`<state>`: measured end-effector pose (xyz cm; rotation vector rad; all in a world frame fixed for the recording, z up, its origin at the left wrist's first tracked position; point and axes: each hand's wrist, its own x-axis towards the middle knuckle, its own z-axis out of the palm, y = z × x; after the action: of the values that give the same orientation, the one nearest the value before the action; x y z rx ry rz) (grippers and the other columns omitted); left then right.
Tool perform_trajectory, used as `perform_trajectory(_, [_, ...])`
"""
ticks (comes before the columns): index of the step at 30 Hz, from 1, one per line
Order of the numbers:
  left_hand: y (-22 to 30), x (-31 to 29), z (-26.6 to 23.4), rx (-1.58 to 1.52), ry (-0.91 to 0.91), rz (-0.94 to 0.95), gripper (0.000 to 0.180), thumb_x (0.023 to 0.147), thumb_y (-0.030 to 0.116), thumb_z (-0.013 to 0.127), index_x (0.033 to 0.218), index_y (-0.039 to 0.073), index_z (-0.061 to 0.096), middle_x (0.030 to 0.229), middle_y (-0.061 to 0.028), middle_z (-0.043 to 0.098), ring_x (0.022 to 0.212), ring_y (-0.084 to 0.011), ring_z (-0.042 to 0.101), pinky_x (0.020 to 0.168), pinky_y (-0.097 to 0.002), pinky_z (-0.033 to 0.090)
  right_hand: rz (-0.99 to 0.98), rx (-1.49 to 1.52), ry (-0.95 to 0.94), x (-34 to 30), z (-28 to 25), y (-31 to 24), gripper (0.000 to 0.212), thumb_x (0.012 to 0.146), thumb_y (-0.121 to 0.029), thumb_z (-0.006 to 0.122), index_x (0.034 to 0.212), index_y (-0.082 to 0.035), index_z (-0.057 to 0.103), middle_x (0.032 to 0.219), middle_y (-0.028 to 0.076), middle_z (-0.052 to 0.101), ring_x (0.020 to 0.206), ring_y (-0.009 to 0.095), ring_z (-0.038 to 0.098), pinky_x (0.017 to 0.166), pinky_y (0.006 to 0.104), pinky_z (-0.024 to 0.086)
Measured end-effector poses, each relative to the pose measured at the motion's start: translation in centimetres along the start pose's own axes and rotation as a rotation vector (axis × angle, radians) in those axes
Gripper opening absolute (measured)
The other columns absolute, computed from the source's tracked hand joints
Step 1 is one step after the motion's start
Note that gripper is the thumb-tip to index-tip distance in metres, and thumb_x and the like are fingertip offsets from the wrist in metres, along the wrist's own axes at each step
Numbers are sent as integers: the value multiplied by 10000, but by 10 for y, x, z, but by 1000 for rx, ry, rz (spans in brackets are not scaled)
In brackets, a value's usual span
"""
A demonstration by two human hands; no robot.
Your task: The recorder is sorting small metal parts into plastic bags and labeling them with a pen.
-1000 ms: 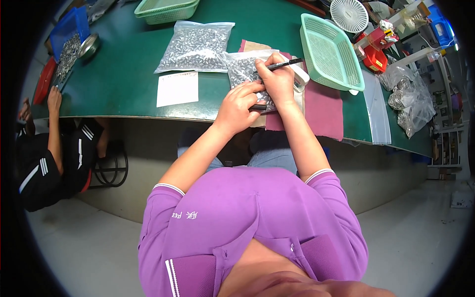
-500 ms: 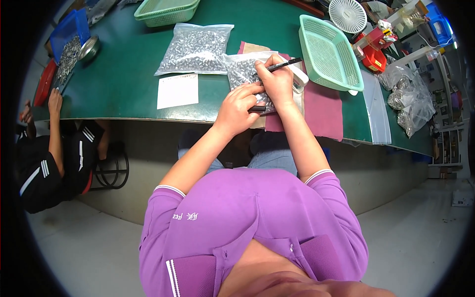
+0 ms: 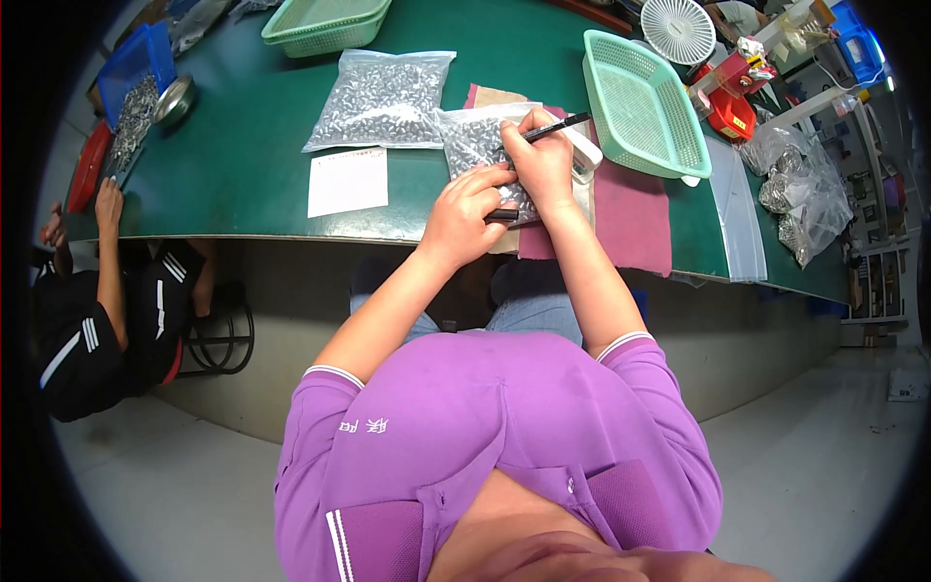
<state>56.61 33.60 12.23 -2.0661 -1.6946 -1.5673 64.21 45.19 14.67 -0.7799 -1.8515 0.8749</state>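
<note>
A black marker (image 3: 564, 125) is gripped in my right hand (image 3: 545, 167), its tip low over a clear plastic bag (image 3: 473, 136) full of small silvery metal parts. My left hand (image 3: 467, 215) rests on the near left part of that bag, fingers curled round the marker's black cap (image 3: 501, 215). The fingertips of both hands meet above the bag, hiding part of it. Beneath lie a maroon cloth (image 3: 632, 218) and a tan piece. Partly behind my right hand is a white device (image 3: 586, 155). A second filled bag (image 3: 378, 102) lies flat at the upper left.
A white paper slip (image 3: 347, 182) lies on the green table (image 3: 252, 145). Green baskets (image 3: 645, 107) stand to the right and far left (image 3: 325, 27). Beyond are a white fan (image 3: 679, 31) and bags of metal parts (image 3: 813, 194). At left, a co-worker's hand (image 3: 109, 199) handles parts near a blue bin (image 3: 136, 73).
Both hands hold nearly the same pose over the bag, marker and cap still in them. The view has shifted very slightly.
</note>
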Motion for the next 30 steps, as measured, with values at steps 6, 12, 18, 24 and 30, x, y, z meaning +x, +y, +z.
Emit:
perform_trajectory(6, [0,0,1,-2,8,-4,128,678,54,628,620,2,526,998,-88,613,1023,-254,558,915,-419,414,-1,93,55,0,1,-1,248,713,-129,633,592,-36,437,532,38,458,510,132,440,509,288,378])
perform_trajectory(12, [0,0,1,8,4,1,122,675,52,629,627,1,529,1000,-87,612,1023,-252,558,914,-415,415,-4,45,48,0,1,-2,299,741,-149,633,573,-36,414,502,0,425,501,86,386,485,271,346])
perform_trajectory(18, [0,-1,1,3,10,1,107,670,49,630,639,1,540,999,-86,611,1024,-252,557,914,-410,415,1,79,51,0,2,-1,290,739,-156,635,581,-34,426,512,12,440,510,92,395,498,271,355])
perform_trajectory(24, [1,0,0,-6,11,2,97,668,50,627,646,3,545,998,-84,611,1024,-250,557,917,-408,413,-5,7,61,1,1,1,258,725,-113,623,591,-37,416,531,34,446,509,122,424,512,287,374])
perform_trajectory(30, [-5,-3,1,16,13,15,108,663,68,636,655,6,548,1016,-86,602,1037,-247,547,913,-402,414,-45,193,147,5,1,11,268,755,-99,647,612,-39,428,600,8,462,569,98,433,547,260,381])
